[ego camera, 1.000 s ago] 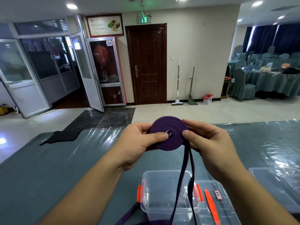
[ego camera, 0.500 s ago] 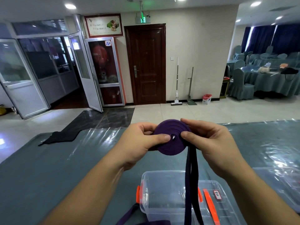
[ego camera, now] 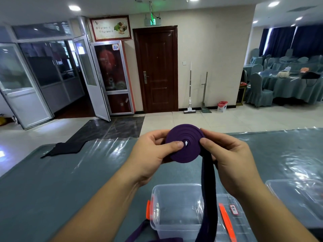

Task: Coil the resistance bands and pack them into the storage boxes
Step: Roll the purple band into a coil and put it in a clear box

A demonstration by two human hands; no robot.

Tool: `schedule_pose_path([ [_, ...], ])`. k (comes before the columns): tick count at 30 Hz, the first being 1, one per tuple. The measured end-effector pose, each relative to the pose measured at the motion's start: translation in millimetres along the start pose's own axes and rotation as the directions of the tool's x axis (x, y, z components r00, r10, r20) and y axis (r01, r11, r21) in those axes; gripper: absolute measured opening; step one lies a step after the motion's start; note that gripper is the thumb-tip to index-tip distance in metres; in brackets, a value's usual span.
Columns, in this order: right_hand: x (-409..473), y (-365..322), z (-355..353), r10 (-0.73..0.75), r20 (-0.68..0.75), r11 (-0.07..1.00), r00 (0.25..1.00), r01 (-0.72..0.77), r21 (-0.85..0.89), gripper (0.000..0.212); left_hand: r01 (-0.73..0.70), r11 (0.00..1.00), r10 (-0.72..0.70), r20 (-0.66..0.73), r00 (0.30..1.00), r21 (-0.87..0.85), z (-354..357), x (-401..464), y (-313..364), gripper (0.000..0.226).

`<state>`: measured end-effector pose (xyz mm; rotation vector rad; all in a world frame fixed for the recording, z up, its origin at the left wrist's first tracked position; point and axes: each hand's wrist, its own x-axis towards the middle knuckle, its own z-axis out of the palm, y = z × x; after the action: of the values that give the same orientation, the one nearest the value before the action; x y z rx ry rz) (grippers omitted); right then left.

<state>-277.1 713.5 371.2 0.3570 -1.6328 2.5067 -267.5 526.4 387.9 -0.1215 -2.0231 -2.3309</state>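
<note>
The band (ego camera: 185,143) I'm coiling is deep purple, its loose tail almost navy. The box (ego camera: 176,208) near my edge of the table is clear with orange latches. The lid (ego camera: 232,222) beside it has an orange strip. The table (ego camera: 52,180) is grey-blue under glossy film.

Coiled band (ego camera: 185,143) between left hand (ego camera: 151,154) and right hand (ego camera: 230,159), above open box (ego camera: 176,211); lid (ego camera: 232,222) right of box; all over table (ego camera: 52,186).
</note>
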Motion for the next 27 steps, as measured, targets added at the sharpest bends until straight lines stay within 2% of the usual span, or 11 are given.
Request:
schedule_pose_path([
  [5,-1,5,1,-0.018,-0.011,1.0,1.0,0.018,-0.006,0.034,0.01,0.996,-0.013,-0.028,1.0,-0.093,7,-3,-14,0.038],
  [10,2,1,-8,0.043,0.167,0.991,0.985,-0.021,-0.134,0.035,0.045,0.996,-0.051,0.075,0.996,0.073,-1,1,-1,0.027],
  [13,3,-1,-8,0.058,0.268,0.977,0.962,0.001,-0.214,0.035,0.031,0.991,-0.039,0.06,0.997,0.131,-3,4,3,0.021],
  [18,9,2,-10,0.061,0.273,0.973,0.96,0.003,-0.23,0.036,-0.038,0.976,0.031,0.037,0.999,0.214,-7,5,0,0.017],
  [23,13,-6,-12,0.09,0.351,0.94,0.932,0.037,-0.34,0.037,-0.013,0.937,-0.025,0.103,0.994,0.35,-14,6,6,0.016],
  [25,14,-8,-10,0.052,0.339,0.955,0.939,0.052,-0.292,0.038,0.001,0.962,-0.025,0.086,0.996,0.273,-13,5,11,0.019],
  [27,13,-7,-7,-0.004,0.278,0.979,0.961,0.06,-0.194,0.039,0.017,0.993,-0.022,0.041,0.999,0.114,-10,4,12,0.021],
])
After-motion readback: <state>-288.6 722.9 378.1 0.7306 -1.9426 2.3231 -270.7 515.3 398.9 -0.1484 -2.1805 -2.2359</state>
